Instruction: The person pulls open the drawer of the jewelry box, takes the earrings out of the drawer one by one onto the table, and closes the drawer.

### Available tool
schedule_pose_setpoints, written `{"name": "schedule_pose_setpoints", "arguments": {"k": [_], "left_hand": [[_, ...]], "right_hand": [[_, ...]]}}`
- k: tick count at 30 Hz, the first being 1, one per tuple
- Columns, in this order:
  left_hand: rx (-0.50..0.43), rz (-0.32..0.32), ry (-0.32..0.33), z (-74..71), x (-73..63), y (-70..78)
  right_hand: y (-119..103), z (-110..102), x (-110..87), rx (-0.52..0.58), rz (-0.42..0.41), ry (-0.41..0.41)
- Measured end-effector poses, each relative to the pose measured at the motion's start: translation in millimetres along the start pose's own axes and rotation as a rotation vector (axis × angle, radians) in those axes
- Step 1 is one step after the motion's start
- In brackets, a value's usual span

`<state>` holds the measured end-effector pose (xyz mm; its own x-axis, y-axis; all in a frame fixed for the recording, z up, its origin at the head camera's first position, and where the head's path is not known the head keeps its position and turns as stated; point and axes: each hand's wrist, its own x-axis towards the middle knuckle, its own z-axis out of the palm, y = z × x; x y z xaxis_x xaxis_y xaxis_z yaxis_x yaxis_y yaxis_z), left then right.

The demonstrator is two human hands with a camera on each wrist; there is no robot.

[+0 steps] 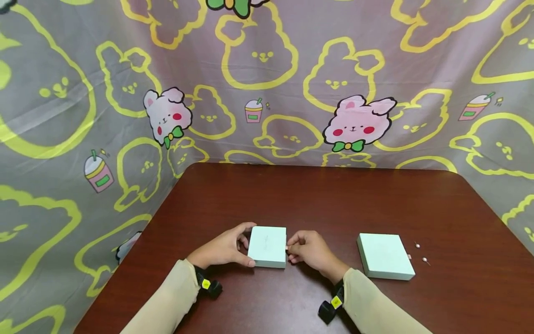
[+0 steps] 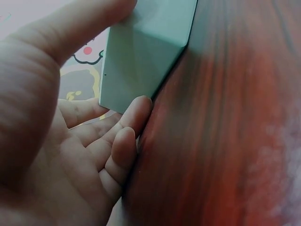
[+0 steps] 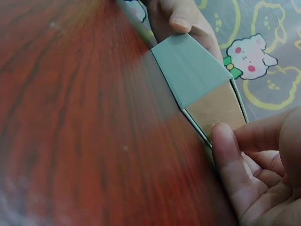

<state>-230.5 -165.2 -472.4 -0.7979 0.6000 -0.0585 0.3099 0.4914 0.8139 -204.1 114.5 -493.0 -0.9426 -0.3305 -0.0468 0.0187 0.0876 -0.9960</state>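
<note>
A pale mint-green square box [image 1: 267,247] lies flat on the brown table, faint lettering on its lid. My left hand [image 1: 223,248] grips its left side, thumb at the near corner and fingers at the far one. At the opposite side my right hand [image 1: 310,250] pinches a small pull tab, mostly hidden by thumb and forefinger. Seen from the right wrist, the box's open side shows the tan end of an inner drawer [image 3: 214,109], flush or nearly so with the green sleeve [image 3: 192,70].
A second mint-green box [image 1: 385,256] with a small pinkish tab [image 1: 409,256] lies to the right. Beyond it are two pearl-headed pins or earrings, one pearl [image 1: 417,246] farther back and another pearl [image 1: 424,260] nearer. A patterned cloth [image 1: 283,69] hangs behind the table [image 1: 317,195].
</note>
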Motion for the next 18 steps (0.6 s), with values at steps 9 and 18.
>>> {"name": "schedule_pose_setpoints", "arguments": {"k": [9,18], "left_hand": [[-0.002,-0.004,-0.001,2.5,0.3,-1.0],[0.012,-0.025,0.000,0.5,-1.8,-0.3]], "right_hand": [[0.6,-1.0,-3.3,-0.022,-0.001,0.015],[-3.0,0.5,-3.3,-0.023,0.005,0.013]]}}
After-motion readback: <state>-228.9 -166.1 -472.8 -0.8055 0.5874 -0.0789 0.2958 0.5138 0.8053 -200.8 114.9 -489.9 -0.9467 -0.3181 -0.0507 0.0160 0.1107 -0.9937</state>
